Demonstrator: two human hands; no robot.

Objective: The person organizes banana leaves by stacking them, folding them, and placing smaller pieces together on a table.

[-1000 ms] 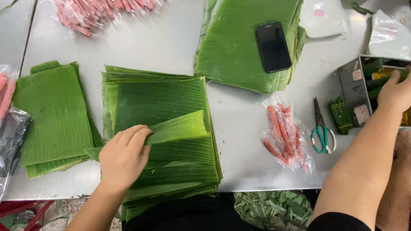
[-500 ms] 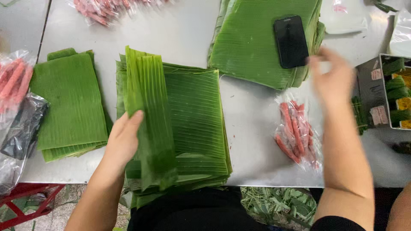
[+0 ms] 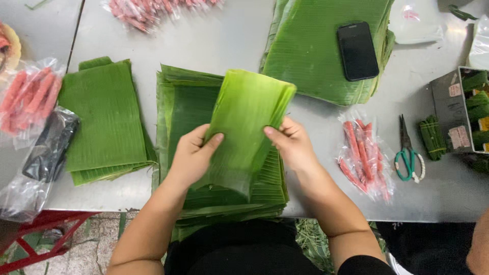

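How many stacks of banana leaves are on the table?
3: a small stack at left, a middle stack under the hands, a far stack beneath the black phone. More may lie outside the view.

Steel table [image 3: 224,40] carries 3 leaf stacks [image 3: 104,117], scissors [image 3: 407,153], sausage packets [image 3: 362,153].

Leaf stack [image 3: 178,107]: middle hidden under the held leaf piece [image 3: 244,127] and both hands. Far leaf pile [image 3: 305,56] and far sausage packs [image 3: 147,12] cut by top edge. Right box [image 3: 458,112] cut off.
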